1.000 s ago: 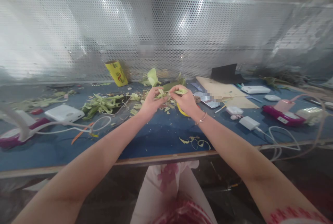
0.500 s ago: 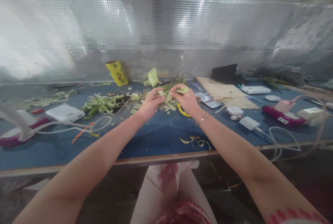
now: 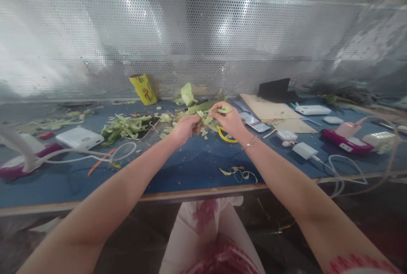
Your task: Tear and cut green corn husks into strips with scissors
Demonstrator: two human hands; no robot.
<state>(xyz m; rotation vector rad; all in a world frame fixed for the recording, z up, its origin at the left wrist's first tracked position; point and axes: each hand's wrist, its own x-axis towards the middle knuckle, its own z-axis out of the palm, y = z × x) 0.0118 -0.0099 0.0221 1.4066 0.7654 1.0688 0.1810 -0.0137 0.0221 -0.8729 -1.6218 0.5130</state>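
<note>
Pinched between thumb and fingers, the grip of the right hand (image 3: 229,118) holds pale green leaf strips (image 3: 205,118) above the blue counter (image 3: 197,168), while the left hand (image 3: 187,129) curls in beside them, its fingers bunched, though whether they clasp a strip I cannot tell. Just beside the right hand lies a yellow ring (image 3: 227,139), with a phone (image 3: 256,123) farther right; a heap of green leaves (image 3: 125,129) sits left of the left hand, and a tilted yellow tube (image 3: 143,89) stands behind, near the perforated screen (image 3: 203,40).
</note>
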